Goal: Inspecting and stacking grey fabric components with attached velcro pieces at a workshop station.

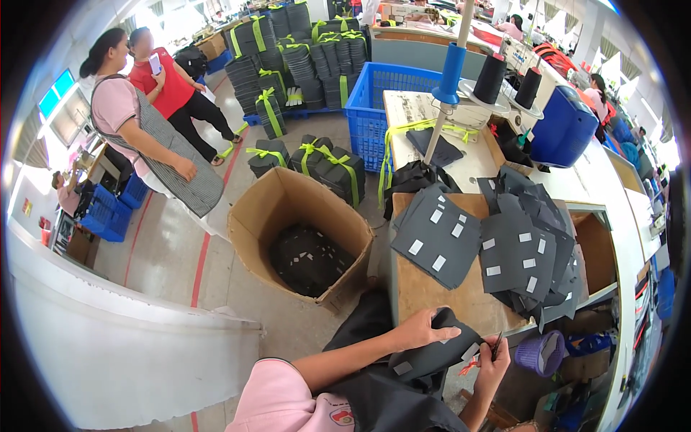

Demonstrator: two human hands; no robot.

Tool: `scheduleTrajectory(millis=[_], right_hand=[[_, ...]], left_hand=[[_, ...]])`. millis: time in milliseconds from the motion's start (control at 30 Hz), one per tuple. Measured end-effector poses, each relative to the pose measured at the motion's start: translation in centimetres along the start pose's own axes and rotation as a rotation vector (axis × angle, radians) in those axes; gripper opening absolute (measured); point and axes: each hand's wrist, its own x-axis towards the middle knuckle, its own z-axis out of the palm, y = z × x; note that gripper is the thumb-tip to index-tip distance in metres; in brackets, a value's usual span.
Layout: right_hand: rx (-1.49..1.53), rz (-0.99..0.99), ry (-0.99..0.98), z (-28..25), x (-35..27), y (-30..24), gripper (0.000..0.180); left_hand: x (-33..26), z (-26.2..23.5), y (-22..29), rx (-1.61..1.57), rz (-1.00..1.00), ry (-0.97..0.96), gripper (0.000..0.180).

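Observation:
My left hand (421,330) grips a black fabric panel (439,348) by its upper edge, thumb on top, over my lap. White rectangular patches show on the panel. At the panel's right side, my right hand (494,362) is closed around a small dark pointed tool (497,347) that looks like thread snips. A bit of red-orange cord (469,367) hangs beside that hand. Just ahead, on a wooden board (425,302), lie a neat stack of similar patched panels (439,234) and, to its right, a looser heap (529,248).
A tall cardboard box (248,216) with black pieces inside stands left of the board. Beyond are tied black bundles (331,169), a blue crate (371,108) and thread cones (491,78). Two people (144,122) stand at far left. A purple basket (540,353) sits low at right.

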Motion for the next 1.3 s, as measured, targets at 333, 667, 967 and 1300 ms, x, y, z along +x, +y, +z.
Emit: scheduleTrajectory(millis=[333,667,967,1300], right_hand=[[-0.003,-0.039,0.035,0.4,0.1,1.1,0.005],[0.002,0.036,-0.039,0.3,-0.3,1.2,0.002],[-0.021,0.021,-0.014,0.2,-0.2,1.6,0.002],[-0.01,0.02,0.015,0.5,-0.2,1.6,0.003]], left_hand=[[0.4,0.1,-1.1,0.021,0.056,0.052,0.029],[0.2,-0.1,-1.1,0.017,-0.06,0.099,0.035],[-0.1,0.3,-0.1,-0.116,-0.147,0.083,0.033],[0.4,0.1,-1.5,-0.12,-0.168,0.089,0.031]])
